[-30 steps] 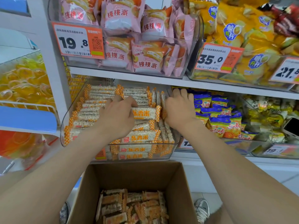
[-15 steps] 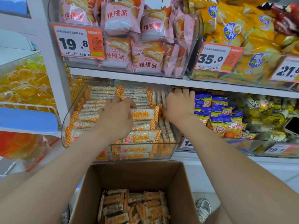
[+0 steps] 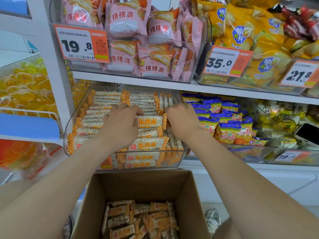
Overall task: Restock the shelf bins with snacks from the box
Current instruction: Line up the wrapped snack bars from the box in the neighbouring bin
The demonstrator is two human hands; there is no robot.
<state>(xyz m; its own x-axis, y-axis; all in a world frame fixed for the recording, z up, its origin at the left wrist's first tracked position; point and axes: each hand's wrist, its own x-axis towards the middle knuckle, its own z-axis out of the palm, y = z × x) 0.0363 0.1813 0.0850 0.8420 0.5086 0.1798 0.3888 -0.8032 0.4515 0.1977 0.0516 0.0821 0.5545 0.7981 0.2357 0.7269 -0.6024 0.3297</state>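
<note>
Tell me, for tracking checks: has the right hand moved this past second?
Yes, slightly. The right hand has drawn back from the shelf edge, fingers curling onto upright puffed rice bars.

Bin [image 3: 71, 125] at centre holding rice bars [image 3: 150, 121], left hand [image 3: 120, 125] and right hand [image 3: 183, 122] on them, box [image 3: 138, 185] at 6 o'clock, pie packets [image 3: 127, 19] at 12 o'clock, snack bags [image 3: 226, 131] at 3 o'clock

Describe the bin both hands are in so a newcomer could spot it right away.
Start at the open cardboard box; the clear bin sits directly above it, under the pink packets priced 19.8. Unlike the blue-and-yellow packets to its right, it holds long white puffed-rice bars with orange checked ends.
</note>
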